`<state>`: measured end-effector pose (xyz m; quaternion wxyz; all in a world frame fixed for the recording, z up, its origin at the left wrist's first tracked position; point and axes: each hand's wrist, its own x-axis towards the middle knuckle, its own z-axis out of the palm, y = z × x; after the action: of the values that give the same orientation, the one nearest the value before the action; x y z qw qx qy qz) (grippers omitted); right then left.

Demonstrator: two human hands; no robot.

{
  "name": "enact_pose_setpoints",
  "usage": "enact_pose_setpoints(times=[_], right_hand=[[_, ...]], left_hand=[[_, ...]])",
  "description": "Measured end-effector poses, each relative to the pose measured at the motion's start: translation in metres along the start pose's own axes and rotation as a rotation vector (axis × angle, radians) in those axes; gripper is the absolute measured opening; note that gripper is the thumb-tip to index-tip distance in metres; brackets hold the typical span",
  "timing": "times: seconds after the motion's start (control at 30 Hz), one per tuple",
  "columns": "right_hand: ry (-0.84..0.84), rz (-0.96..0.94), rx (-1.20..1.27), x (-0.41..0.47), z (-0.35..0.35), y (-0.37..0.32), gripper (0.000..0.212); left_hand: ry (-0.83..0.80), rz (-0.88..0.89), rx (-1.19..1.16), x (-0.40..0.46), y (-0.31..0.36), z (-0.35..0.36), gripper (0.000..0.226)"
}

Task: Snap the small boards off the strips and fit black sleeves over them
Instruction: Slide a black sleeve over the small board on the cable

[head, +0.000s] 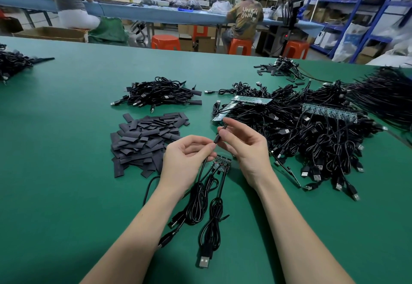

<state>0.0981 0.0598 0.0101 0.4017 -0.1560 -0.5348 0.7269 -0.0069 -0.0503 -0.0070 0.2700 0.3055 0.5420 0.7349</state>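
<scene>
Green mat (66, 150): both hands' grip, left (186, 161) & right (245, 147), pinching black sleeve (219, 134).

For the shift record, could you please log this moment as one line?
step: sleeving | right hand: pinches black sleeve | left hand: holds cable | sleeve pile: left | board strips: right

Both hands (219, 150) raised, fingers pinching

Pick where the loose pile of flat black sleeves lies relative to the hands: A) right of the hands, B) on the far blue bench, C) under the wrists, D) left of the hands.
D: the pile of black sleeves sits on the green table, left of the left hand.
</scene>
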Motion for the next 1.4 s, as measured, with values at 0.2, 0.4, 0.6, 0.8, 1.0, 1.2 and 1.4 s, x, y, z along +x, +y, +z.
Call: enact_pose_setpoints(times=[0.2, 0.4, 0.6, 0.8, 1.0, 1.2, 1.4], right_hand=[[0.028, -0.040, -0.077, 0.001, 0.000, 0.001, 0.036], [0.039, -0.025, -0.084, -0.001, 0.000, -0.001, 0.023], [0.049, -0.014, -0.056, 0.000, -0.002, 0.000, 0.020], [0.126, 0.014, 0.035, 0.002, 0.000, -0.004, 0.021], [0.269, 0.106, 0.228, 0.006, -0.001, -0.012, 0.025], [0.311, 0.096, 0.225, 0.008, -0.003, -0.012, 0.026], [0.341, 0.087, 0.202, 0.010, -0.001, -0.010, 0.021]], left_hand=[[-0.011, -0.015, 0.002, 0.000, -0.001, -0.001, 0.006], [-0.009, -0.017, 0.006, 0.001, -0.001, 0.000, 0.009], [-0.008, -0.027, 0.040, 0.001, -0.002, 0.000, 0.005], [-0.102, 0.021, 0.527, 0.002, 0.010, -0.005, 0.005], [-0.424, -0.115, 0.599, 0.003, 0.035, -0.008, 0.012], [-0.278, -0.139, 0.495, 0.013, 0.028, 0.003, 0.017], [-0.236, -0.146, 0.540, 0.019, 0.017, 0.003, 0.019]])
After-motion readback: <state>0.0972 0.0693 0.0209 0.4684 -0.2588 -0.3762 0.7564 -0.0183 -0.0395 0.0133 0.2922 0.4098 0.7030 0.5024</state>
